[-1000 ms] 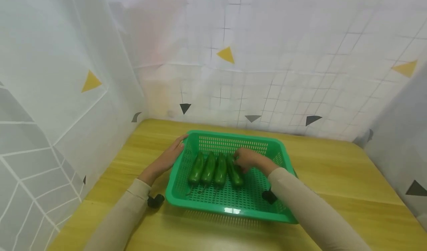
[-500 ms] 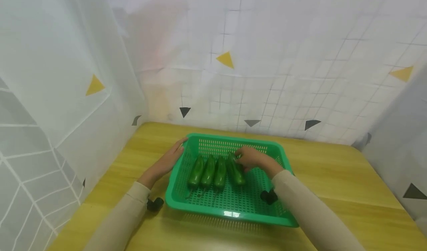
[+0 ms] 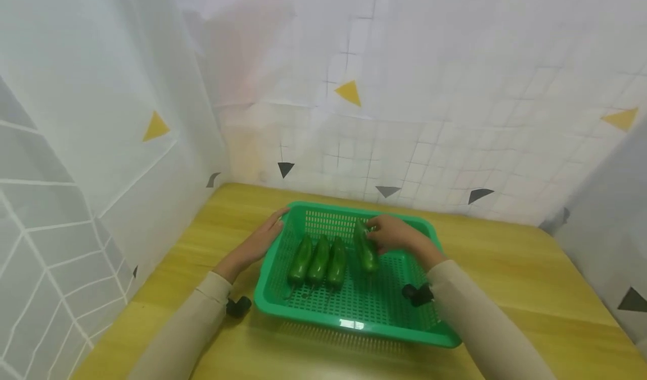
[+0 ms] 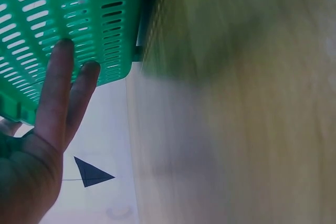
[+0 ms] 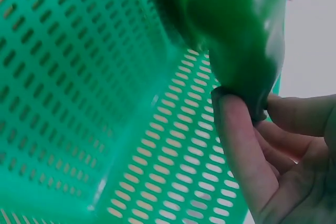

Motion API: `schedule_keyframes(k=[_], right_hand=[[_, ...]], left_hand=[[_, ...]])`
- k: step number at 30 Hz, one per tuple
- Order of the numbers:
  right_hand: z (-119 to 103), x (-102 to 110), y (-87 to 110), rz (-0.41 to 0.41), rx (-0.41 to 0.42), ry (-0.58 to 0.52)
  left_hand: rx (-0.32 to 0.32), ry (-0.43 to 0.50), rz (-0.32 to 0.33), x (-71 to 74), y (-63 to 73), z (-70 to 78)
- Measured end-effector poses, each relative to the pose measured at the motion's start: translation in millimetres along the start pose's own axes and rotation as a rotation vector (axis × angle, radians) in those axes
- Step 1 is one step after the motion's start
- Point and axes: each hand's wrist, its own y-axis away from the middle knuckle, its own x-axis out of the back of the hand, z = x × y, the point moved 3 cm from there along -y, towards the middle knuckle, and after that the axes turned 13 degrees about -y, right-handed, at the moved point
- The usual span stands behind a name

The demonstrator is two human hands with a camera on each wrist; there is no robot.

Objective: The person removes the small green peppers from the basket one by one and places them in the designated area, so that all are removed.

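Observation:
A long green pepper (image 3: 366,251) is pinched near its narrow tip by my right hand (image 3: 397,235), tilted over the right half of a green slotted basket (image 3: 354,326). The right wrist view shows thumb and fingers (image 5: 239,145) closed on that tip, with the stem end of the pepper (image 5: 244,35) pointing away. Three more green peppers (image 3: 318,265) lie side by side in the left half of the basket. My left hand (image 3: 258,243) rests at the basket's left side. In the left wrist view its straight fingers (image 4: 58,87) touch the outer slotted wall.
The basket stands on a yellow wood-grain table (image 3: 505,279). White patterned sheeting (image 3: 429,88) hangs behind and along both sides. Dark wrist devices (image 3: 238,307) sit at both cuffs, the right one over the basket.
My right hand has lifted its pepper and carried it rightward, widening the gap to the other three. The left hand stays at the basket's side. The head view shifts slightly.

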Motion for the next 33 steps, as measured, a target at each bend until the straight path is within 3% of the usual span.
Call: schedule_keyframes(k=[10, 17, 26, 33], right_hand=[[-12.2, 26.1, 11.0, 0.034, 0.083, -0.021], [-16.5, 36.3, 18.7, 0.045, 0.055, -0.038], [-17.0, 46.2, 27.9, 0.049, 0.081, -0.023], [-15.5, 57.5, 34.4, 0.056, 0.051, -0.06]], left_hand=[[-0.005, 0.0, 0.012, 0.9, -5.1, 4.7], [-0.007, 0.0, -0.002, -0.6, -6.0, 4.5], [-0.025, 0.033, -0.015, -3.7, -10.0, 5.5], [-0.005, 0.023, -0.014, -4.3, -8.4, 7.1]])
